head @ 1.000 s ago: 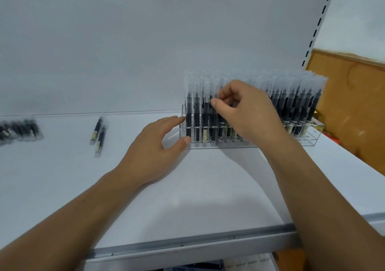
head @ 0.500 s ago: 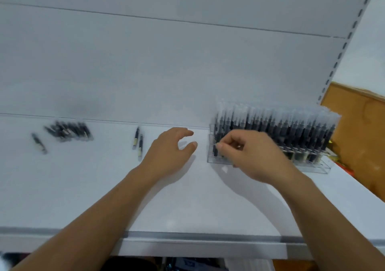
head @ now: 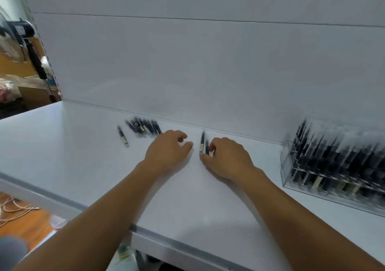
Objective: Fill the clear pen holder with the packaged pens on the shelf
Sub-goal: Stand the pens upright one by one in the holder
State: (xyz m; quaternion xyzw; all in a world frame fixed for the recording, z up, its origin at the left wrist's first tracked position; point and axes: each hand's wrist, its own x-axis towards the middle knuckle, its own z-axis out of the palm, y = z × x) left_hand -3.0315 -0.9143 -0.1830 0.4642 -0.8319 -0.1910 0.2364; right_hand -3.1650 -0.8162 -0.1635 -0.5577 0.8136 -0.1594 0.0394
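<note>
The clear pen holder [head: 289, 166] stands at the right of the white shelf [head: 83, 166], packed with several upright black packaged pens [head: 333, 158]. Two packaged pens [head: 202, 142] lie side by side mid-shelf, near the back wall. My right hand [head: 228, 157] is at their near end, with thumb and index finger curled round them. My left hand [head: 167, 151] rests on the shelf just left of them, fingers loosely curled and holding nothing. Further left lie a small pile of packaged pens [head: 143, 126] and a single pen [head: 123, 138].
The shelf's metal front edge [head: 187, 247] runs across the bottom. A white back panel [head: 187, 73] closes the rear. Past the left end are a dark stand [head: 35, 58] and clutter on a wooden floor.
My right hand left the pen holder and moved left to the two loose pens. My left hand also shifted left, away from the holder. The view has swung left.
</note>
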